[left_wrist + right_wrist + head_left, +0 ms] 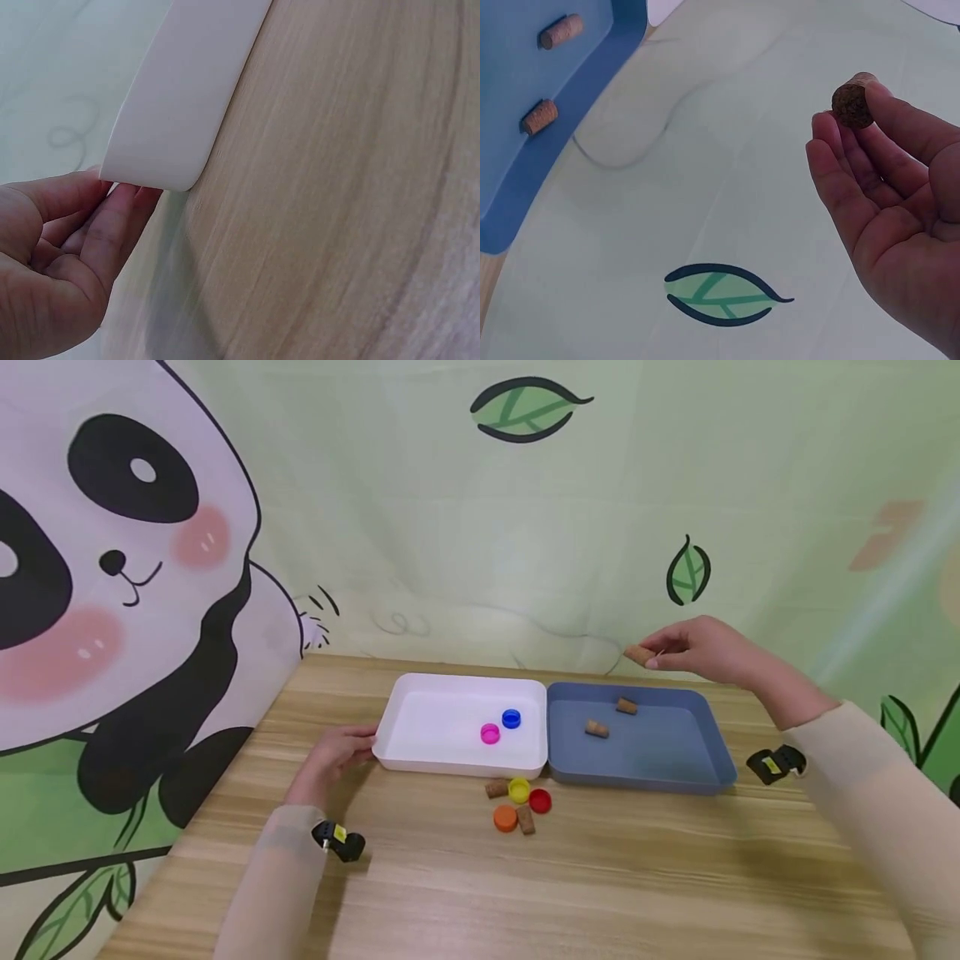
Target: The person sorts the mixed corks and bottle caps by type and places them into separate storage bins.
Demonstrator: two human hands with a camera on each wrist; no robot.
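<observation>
High over the back edge of the blue-grey tray, my right hand pinches a cork between thumb and fingers. The cork's dark round end faces the right wrist camera. Two more corks, one nearer the front and one behind it, lie in that tray. My left hand holds the left end of the white tray; in the left wrist view, its thumb is at the rim and its fingers are against the end wall. A blue cap and a pink cap lie inside.
Before the trays, a yellow cap, a red cap, an orange cap and two corks, one left and one nearer me, lie close together on the wooden table. A printed cloth hangs behind.
</observation>
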